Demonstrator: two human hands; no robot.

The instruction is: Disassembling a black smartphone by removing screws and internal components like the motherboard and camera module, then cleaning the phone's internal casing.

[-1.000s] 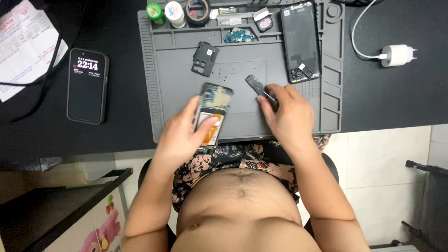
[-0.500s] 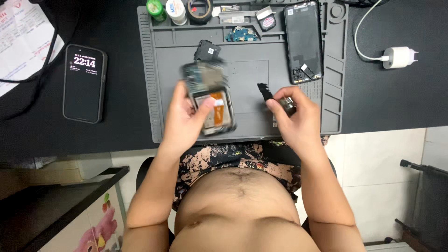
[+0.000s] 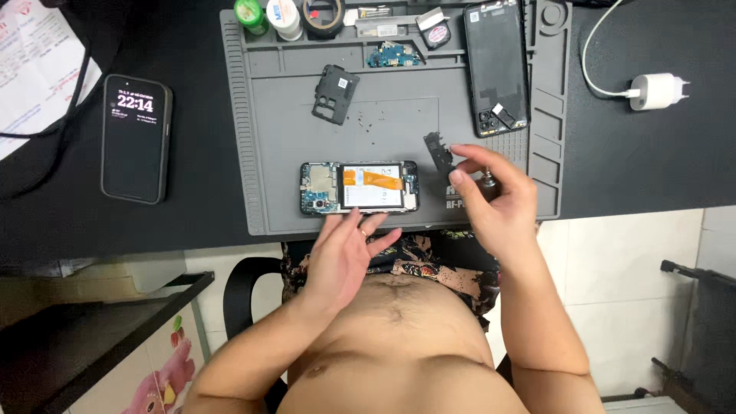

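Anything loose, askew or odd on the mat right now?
Yes: tiny dark screws lie scattered loose on the grey silicone repair mat, not in a tray slot, beside the black plastic inner cover. The opened phone with exposed orange flex sits near the mat's front edge, by the left hand.

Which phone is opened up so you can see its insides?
The opened phone lying sideways by the left hand, orange strip showing; the black phone has its screen lit.

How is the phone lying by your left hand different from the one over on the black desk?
The opened phone lies sideways on the grey mat with its back off, circuit board and battery showing; the dark phone lies lengthwise on the desk, whole, screen lit. The left hand hovers beside the opened one; nothing touches the other. Both lie flat.
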